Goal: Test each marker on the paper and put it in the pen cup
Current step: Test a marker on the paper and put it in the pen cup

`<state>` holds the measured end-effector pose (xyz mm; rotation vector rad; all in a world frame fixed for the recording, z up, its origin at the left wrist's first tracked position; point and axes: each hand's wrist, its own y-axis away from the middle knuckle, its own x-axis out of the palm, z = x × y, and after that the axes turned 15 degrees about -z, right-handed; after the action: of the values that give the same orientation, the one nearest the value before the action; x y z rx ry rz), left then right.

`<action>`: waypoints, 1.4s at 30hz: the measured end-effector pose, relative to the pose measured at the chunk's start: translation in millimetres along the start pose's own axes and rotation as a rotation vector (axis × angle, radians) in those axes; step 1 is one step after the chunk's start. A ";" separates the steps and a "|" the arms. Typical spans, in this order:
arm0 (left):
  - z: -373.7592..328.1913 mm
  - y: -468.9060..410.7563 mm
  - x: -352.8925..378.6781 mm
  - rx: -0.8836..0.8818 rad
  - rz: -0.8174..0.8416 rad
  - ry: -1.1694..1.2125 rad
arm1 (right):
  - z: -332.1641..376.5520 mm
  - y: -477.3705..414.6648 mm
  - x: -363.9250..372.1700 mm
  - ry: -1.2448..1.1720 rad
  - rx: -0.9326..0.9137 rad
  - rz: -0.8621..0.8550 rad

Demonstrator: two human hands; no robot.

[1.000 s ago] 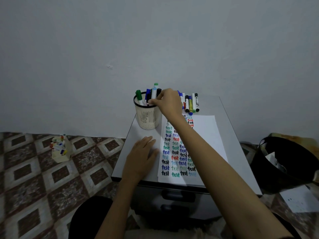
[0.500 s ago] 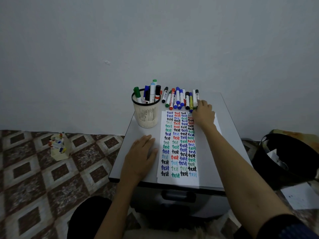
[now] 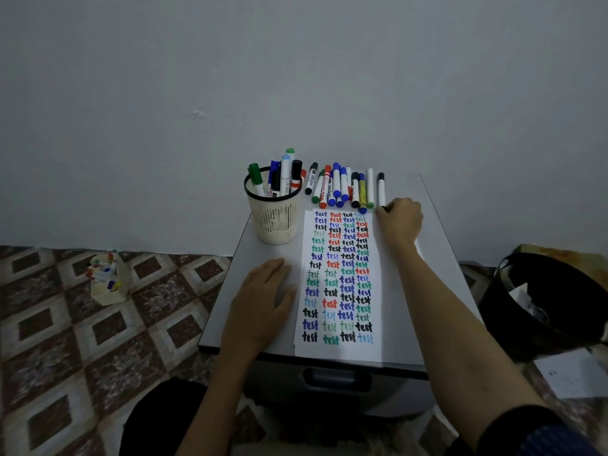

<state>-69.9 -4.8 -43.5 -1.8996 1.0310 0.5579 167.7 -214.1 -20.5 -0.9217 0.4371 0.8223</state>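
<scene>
beyond paper (image 3: 339, 352), right hand (image 3: 399, 220) pinches marker (image 3: 381, 189), cap toward wall (image 3: 296, 77)

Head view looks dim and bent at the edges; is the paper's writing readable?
Head view: dim, even light, no glare; the wide lens stretches the floor tiles near the edges; "test" on the paper reads sharply; print on the markers is too small.

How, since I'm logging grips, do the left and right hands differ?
The left hand lies flat, fingers straight; the right hand is curled. The left hand holds nothing, near the table's front; the right hand pinches the rightmost marker at the back. Both show their backs.
</scene>
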 end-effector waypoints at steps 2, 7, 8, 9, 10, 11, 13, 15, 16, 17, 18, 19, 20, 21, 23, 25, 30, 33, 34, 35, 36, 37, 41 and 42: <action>0.0 0.3 -0.3 0.000 0.001 0.004 | 1.6 1.3 -1.9 -0.088 0.089 -0.088; 2.9 1.0 0.5 0.011 0.021 0.015 | 13.3 6.3 -37.1 -0.693 0.218 -0.312; 3.6 0.8 0.3 0.004 0.030 0.032 | 16.7 9.0 -49.8 -0.797 0.205 -0.347; 4.0 0.5 -0.2 -0.011 0.036 0.067 | 18.3 12.3 -61.8 -0.879 0.193 -0.370; 4.6 0.1 -0.8 -0.038 0.034 0.116 | 19.7 16.5 -73.8 -0.958 0.188 -0.374; 3.9 -0.3 -2.3 -0.069 0.025 0.168 | 20.1 22.3 -85.2 -1.029 0.192 -0.353; -1.9 -1.3 -5.7 -0.114 -0.004 0.251 | 19.2 37.9 -104.8 -1.121 0.205 -0.236; -19.6 -3.6 -8.5 -0.115 0.004 0.356 | 19.8 61.2 -120.7 -1.182 0.192 -0.014; -32.3 -5.2 -9.4 -0.100 0.037 0.403 | 20.3 73.9 -126.0 -1.189 0.176 0.094; -45.1 -6.2 -9.0 -0.078 0.083 0.433 | 21.4 86.3 -130.6 -1.195 0.172 0.184; -56.6 -6.3 -6.9 -0.047 0.130 0.449 | 22.4 97.6 -134.6 -1.208 0.188 0.245; -66.2 -5.8 -4.1 -0.018 0.168 0.450 | 22.4 106.7 -137.6 -1.230 0.223 0.280; -72.8 -5.4 -1.3 0.005 0.191 0.450 | 21.5 114.1 -140.8 -1.250 0.265 0.292; -77.4 -4.9 1.0 0.021 0.204 0.445 | 19.9 119.4 -144.2 -1.264 0.304 0.302; -81.5 -2.7 4.1 0.030 0.236 0.444 | 15.2 126.9 -148.8 -1.260 0.344 0.370; -85.7 0.2 6.1 0.070 0.246 0.443 | 9.2 133.4 -150.2 -1.231 0.366 0.501; -94.5 8.2 12.7 0.034 0.206 0.584 | 1.4 135.8 -153.3 -1.223 0.419 0.613; -96.2 9.2 14.6 -0.036 0.193 0.695 | 1.4 130.9 -155.3 -1.242 0.399 0.609; -96.4 9.6 14.9 -0.054 0.190 0.729 | 1.7 128.8 -156.7 -1.239 0.371 0.614; -96.3 10.2 14.8 -0.060 0.176 0.748 | 2.4 126.6 -157.9 -1.237 0.341 0.622; -96.1 10.1 14.4 -0.050 0.156 0.751 | 3.5 124.4 -159.3 -1.240 0.315 0.628; -96.3 8.9 13.6 -0.032 0.141 0.739 | 4.9 121.6 -160.5 -1.240 0.298 0.624; -89.5 -9.0 9.5 0.029 0.155 0.502 | 4.8 100.6 -156.0 -1.258 0.339 0.474; -82.2 -14.7 10.9 0.076 0.134 0.385 | 1.2 90.8 -152.7 -1.284 0.384 0.407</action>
<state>-53.4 -76.1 -1.9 -1.9218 1.4126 0.2248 1.4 -248.2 31.8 0.1685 -0.3636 1.4486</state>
